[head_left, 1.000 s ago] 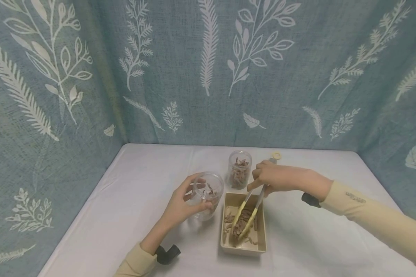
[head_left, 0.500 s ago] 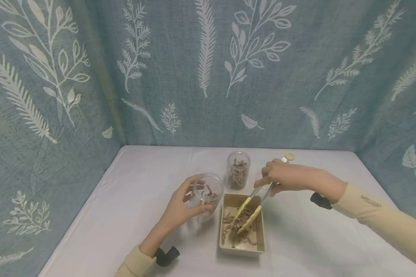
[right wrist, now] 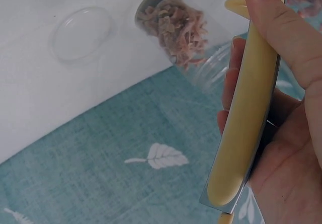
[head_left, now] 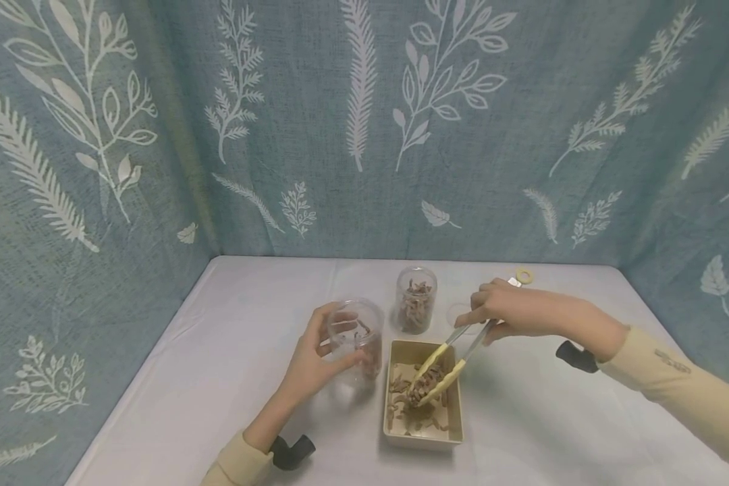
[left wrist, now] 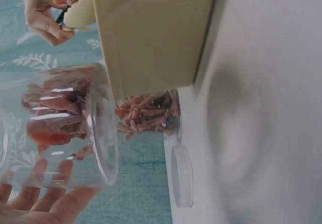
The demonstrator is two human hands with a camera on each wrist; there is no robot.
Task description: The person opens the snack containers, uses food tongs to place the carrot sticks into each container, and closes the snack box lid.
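Note:
My left hand [head_left: 312, 354] grips a clear round jar [head_left: 372, 341] from its left side, fingers and thumb around the wall. Reddish-brown strips lie inside it, and the left wrist view shows the jar [left wrist: 65, 118] raised off the table. With my right hand [head_left: 510, 309] I hold yellow-tipped metal tongs [head_left: 451, 379]; their yellow handle [right wrist: 241, 118] runs along the palm in the right wrist view. A clump of brown strips [head_left: 426, 386] sits between the tong tips, over the beige rectangular box [head_left: 424, 443]. Loose strips are scattered on the box floor.
Behind the box stands a second clear jar [head_left: 416, 307] with similar strips. A clear round lid [right wrist: 83, 35] lies flat to its right, partly hidden by my right hand in the head view. A leaf-patterned blue-green curtain [head_left: 316, 135] borders the white table [head_left: 267, 297].
My right hand has shifted right, slanting the tongs, and their tips with the clump have come up slightly from the box floor. My left hand has moved the jar slightly left.

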